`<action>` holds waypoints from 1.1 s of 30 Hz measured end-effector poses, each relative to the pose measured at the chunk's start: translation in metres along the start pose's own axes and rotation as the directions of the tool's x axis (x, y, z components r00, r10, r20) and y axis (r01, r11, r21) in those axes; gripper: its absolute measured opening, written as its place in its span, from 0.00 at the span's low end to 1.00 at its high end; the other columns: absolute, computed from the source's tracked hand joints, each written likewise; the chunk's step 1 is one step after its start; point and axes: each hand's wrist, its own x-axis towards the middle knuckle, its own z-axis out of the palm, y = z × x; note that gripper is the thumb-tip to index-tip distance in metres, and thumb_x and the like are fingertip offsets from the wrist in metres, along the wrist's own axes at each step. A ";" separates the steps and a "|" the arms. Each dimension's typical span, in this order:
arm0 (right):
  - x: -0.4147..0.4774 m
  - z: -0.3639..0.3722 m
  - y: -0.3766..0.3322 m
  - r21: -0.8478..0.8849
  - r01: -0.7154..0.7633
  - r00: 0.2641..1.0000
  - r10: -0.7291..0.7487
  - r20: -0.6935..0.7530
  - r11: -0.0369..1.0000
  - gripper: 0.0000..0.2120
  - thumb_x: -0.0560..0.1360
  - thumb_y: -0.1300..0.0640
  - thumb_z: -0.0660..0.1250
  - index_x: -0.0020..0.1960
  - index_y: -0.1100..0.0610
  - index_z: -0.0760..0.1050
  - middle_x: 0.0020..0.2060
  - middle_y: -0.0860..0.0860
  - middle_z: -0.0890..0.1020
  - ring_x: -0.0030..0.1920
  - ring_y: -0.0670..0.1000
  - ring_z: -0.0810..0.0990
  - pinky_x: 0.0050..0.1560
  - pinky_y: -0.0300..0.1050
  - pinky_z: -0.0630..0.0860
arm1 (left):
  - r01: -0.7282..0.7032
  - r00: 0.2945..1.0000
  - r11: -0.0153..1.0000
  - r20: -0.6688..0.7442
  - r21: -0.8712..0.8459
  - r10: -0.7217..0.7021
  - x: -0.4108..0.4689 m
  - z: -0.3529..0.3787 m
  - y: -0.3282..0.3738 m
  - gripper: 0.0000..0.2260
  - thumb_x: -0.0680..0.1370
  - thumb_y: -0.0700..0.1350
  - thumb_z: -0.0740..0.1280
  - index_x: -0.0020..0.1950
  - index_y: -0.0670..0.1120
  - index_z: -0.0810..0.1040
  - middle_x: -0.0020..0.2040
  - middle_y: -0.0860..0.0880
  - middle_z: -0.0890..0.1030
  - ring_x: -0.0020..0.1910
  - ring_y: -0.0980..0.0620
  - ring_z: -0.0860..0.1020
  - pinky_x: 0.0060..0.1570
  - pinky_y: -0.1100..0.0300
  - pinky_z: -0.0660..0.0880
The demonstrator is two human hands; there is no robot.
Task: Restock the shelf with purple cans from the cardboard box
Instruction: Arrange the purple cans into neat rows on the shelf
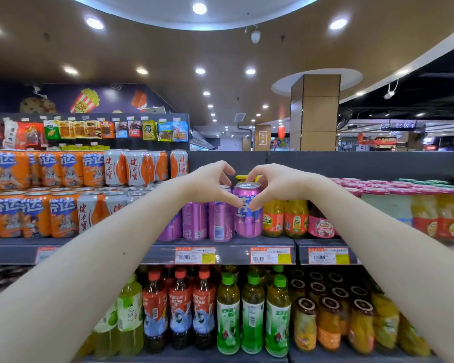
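Note:
A purple can [247, 213] stands at the right end of a row of purple cans [206, 221] on the middle shelf [220, 251]. Both my hands reach to it. My left hand [210, 183] curls around its left side, thumb on the front of the can and fingers arched over the top. My right hand [273, 183] mirrors this on the right side, thumb on the front and fingertips at the rim. The cardboard box is not in view.
Orange and white cans [63, 195] fill the shelf to the left. Jars of fruit [286, 218] stand directly right of the purple can. Bottled drinks [228, 310] line the shelf below. Snack packets [95, 131] hang on a farther rack.

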 end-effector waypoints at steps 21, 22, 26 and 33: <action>0.016 0.031 0.013 -0.353 -0.115 0.985 0.060 -0.163 0.929 0.24 0.69 0.36 0.74 0.62 0.35 0.73 0.51 0.46 0.69 0.63 0.56 0.56 0.64 0.57 0.53 | -0.013 0.992 0.983 -0.120 0.183 0.036 -0.002 0.016 -0.034 0.21 0.73 0.68 0.73 0.60 0.60 0.80 0.56 0.55 0.82 0.57 0.52 0.79 0.62 0.46 0.76; 0.017 0.032 0.014 -0.377 -0.093 0.985 0.031 -0.167 0.921 0.23 0.69 0.37 0.74 0.63 0.37 0.73 0.52 0.46 0.71 0.67 0.56 0.57 0.68 0.60 0.48 | 0.004 0.990 0.980 -0.139 0.200 0.024 -0.002 0.016 -0.034 0.24 0.72 0.70 0.72 0.62 0.59 0.78 0.56 0.56 0.82 0.56 0.52 0.79 0.62 0.47 0.75; 0.020 0.034 0.015 -0.443 -0.061 0.988 -0.009 -0.155 0.894 0.23 0.71 0.38 0.73 0.62 0.42 0.75 0.52 0.44 0.76 0.72 0.54 0.63 0.72 0.64 0.33 | 0.057 0.982 0.975 -0.190 0.213 -0.016 0.001 0.019 -0.035 0.23 0.70 0.74 0.70 0.56 0.60 0.79 0.51 0.59 0.80 0.55 0.52 0.79 0.61 0.46 0.73; 0.021 0.032 0.009 -0.426 -0.058 0.982 -0.026 -0.189 0.903 0.19 0.74 0.32 0.67 0.57 0.43 0.79 0.53 0.39 0.82 0.65 0.51 0.76 0.71 0.69 0.29 | 0.025 0.989 0.982 -0.147 0.190 0.003 0.003 0.019 -0.030 0.15 0.73 0.69 0.72 0.49 0.61 0.80 0.45 0.60 0.80 0.55 0.50 0.80 0.64 0.44 0.69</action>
